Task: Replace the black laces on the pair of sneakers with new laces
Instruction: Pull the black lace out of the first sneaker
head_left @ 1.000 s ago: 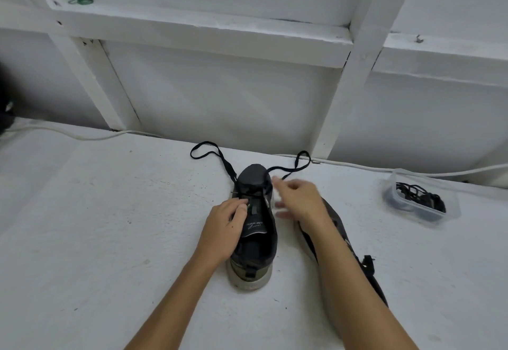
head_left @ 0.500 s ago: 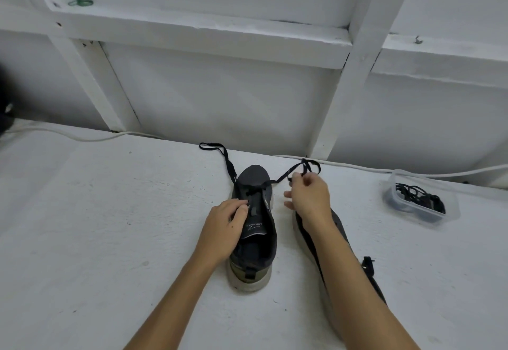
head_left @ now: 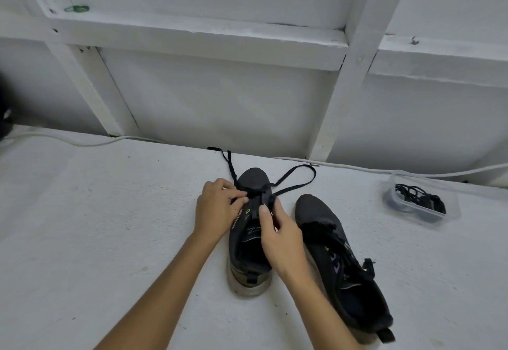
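From the head view, we see one sneaker point(head_left: 248, 242) standing upright on the counter point(head_left: 96, 226), toe toward the back edge and the wall, heel toward us, so its long axis runs front to back. We judge this puts the eyelets within easy reach of both hands.

Our left hand point(head_left: 218, 209) rests on the sneaker's left side near the lowest eyelets, fingers drawn together and pinching at the lace point(head_left: 295, 177) there. Our right hand point(head_left: 279, 235) lies over the tongue, thumb and fingers closed at the same crossing, seemingly on the lace. Both lace ends trail past the toe toward the back edge, one looping right.

The second sneaker point(head_left: 343, 261) lies just right of the first, tipped on its side, toe angled toward the back. A tub point(head_left: 450, 212) near the right back edge holds dark laces.
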Motion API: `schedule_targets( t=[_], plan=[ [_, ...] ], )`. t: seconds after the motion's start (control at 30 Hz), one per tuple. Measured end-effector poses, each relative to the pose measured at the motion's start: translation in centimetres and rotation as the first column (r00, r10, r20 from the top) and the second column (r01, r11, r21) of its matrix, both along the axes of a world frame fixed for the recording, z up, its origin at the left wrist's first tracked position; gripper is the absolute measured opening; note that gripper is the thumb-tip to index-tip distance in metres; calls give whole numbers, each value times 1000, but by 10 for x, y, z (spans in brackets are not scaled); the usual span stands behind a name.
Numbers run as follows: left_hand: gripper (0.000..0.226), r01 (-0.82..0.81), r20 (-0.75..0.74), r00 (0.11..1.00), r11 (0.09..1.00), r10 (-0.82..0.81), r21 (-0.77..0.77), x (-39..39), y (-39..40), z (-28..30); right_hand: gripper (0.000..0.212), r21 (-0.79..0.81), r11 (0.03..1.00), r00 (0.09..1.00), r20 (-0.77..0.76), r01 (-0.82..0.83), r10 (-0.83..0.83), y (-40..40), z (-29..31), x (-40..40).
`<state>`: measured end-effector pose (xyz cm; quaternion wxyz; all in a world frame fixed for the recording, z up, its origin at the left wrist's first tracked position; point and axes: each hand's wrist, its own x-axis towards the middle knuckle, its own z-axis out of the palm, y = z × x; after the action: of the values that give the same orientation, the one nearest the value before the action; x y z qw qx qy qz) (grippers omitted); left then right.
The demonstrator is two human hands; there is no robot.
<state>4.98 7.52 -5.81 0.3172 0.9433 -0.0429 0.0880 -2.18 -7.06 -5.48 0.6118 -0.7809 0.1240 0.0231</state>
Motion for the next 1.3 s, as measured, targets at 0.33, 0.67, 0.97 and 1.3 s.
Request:
schedule_targets(
  t=[0.33, 0.67, 0.97, 1.3],
  plan=[
    [7, 118, -80, 992, 965, -102, 233, 12, -3, 16, 39, 116, 980, 986, -52, 164, -159, 8, 11, -13],
    [16, 171, -169, 968, 982, -184, -85, 10, 8, 15, 30, 24, 984, 985, -9, 174, -174, 10, 11, -11],
    [8, 49, -257, 960, 974, -107, -221, 15, 1, 21, 33, 12, 982, 981, -29, 191, -191, 11, 12, -12],
    [16, -135, -384, 923, 905, -33, -403, 18, 5, 22, 33, 18, 981, 981, -11, 193, -192, 11, 13, -13]
  ],
)
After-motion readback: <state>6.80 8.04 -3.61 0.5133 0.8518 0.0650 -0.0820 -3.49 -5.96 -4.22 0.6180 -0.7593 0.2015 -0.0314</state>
